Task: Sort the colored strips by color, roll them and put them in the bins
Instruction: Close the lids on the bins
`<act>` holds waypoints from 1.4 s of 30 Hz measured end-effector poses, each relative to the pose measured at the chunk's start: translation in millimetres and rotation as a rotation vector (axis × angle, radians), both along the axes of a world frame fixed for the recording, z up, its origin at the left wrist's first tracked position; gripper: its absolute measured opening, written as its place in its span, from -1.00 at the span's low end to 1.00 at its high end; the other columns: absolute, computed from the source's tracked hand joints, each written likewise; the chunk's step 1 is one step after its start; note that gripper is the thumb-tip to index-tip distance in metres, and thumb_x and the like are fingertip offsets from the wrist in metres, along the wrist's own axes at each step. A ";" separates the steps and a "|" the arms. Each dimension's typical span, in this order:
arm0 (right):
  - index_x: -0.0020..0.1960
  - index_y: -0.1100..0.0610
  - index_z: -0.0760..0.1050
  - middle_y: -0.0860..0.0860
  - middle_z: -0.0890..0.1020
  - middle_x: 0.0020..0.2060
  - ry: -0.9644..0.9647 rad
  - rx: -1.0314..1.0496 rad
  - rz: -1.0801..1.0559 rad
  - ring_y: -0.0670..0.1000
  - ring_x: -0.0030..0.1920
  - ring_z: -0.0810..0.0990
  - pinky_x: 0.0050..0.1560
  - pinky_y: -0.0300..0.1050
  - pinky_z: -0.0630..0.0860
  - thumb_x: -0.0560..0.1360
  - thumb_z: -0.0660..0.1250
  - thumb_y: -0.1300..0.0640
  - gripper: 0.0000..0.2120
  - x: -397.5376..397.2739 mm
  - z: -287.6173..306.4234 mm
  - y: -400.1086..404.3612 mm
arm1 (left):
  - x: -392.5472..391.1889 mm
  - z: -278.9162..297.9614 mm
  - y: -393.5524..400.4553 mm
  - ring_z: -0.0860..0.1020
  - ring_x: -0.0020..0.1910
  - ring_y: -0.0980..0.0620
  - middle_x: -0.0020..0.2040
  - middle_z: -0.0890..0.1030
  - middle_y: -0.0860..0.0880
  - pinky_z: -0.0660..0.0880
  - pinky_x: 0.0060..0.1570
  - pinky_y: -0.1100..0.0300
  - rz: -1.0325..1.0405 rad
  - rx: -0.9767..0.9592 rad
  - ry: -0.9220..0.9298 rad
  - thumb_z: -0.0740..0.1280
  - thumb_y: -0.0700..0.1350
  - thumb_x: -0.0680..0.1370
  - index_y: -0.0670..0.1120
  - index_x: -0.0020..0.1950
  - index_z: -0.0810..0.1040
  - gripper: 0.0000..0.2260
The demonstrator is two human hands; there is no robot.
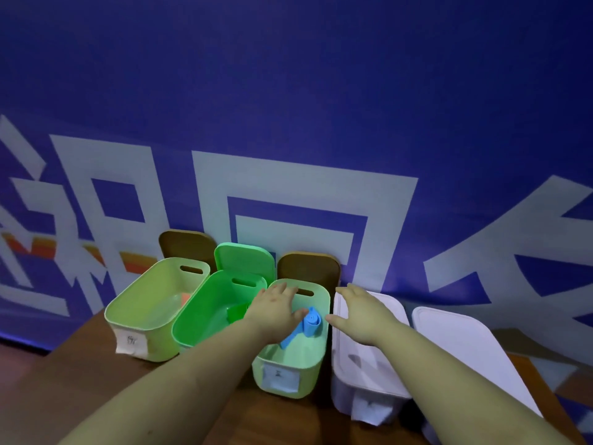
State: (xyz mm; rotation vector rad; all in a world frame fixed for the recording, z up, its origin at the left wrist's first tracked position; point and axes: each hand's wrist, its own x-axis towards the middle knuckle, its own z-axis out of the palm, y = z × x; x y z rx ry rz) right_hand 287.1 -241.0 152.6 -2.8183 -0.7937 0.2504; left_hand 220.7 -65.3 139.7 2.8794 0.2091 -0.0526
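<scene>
Reaching forward over a row of bins on a brown desk [80, 380], both bare hands hover with nothing in them. The left hand [272, 311] is spread flat above the near-left corner of the pale green bin [308, 374], its fingers [284, 292] straight and released, the thumb pointing toward a blue strip [309, 322]. That blue strip lies inside the pale green bin, partly rolled into a loose coil at its far end with a flat tail running down toward the near wall; whether the thumb touches the coil cannot be told. The right hand [362, 313] is held over the lid of a white bin [369, 380] just to the right, fingers extended and relaxed, gripping nothing. To the left of the pale green bin stands a bright green bin [199, 319] holding a green strip [237, 311], partly hidden by the left forearm. Further left is a yellow-green bin [141, 313] with a small orange strip [185, 298] visible at its far inner wall. Paper labels are stuck on the near faces of the yellow-green, pale green and white bins; their writing is too small to read. A second white bin [465, 342], lid on, sits at the far right. Lids lean upright behind the open bins against a blue wall banner [288, 91] with large white shapes.
</scene>
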 end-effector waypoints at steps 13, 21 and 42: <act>0.55 0.00 -0.06 0.05 0.05 0.54 0.042 0.032 -0.263 0.10 0.52 0.09 0.47 0.02 0.17 0.52 0.21 -0.21 -0.26 49.4 -15.7 86.3 | 79.5 -6.7 85.2 0.06 0.53 -0.03 0.56 0.06 -0.09 0.02 0.46 0.12 -0.113 -0.243 0.025 0.11 0.18 0.60 -0.05 0.55 0.05 -0.40; 0.54 0.02 -0.01 0.04 0.17 0.51 0.081 0.202 -0.404 0.11 0.45 0.27 0.39 0.05 0.33 0.52 0.23 -0.19 -0.28 81.8 -29.8 90.9 | 119.9 -31.3 72.4 0.15 0.50 -0.07 0.53 0.16 -0.12 0.12 0.46 0.05 0.146 -0.838 -0.072 0.21 0.04 0.60 -0.01 0.55 0.04 -0.42; 0.32 0.00 0.24 0.07 0.53 0.19 0.149 0.850 -0.686 0.09 0.14 0.53 0.07 -0.05 0.53 0.55 0.23 -0.11 -0.59 116.2 -68.8 93.5 | 139.4 -44.0 53.5 0.44 0.20 -0.08 0.39 0.19 -0.11 0.34 0.22 0.16 0.342 -0.880 -0.192 0.23 0.04 0.59 0.11 0.46 0.23 -0.56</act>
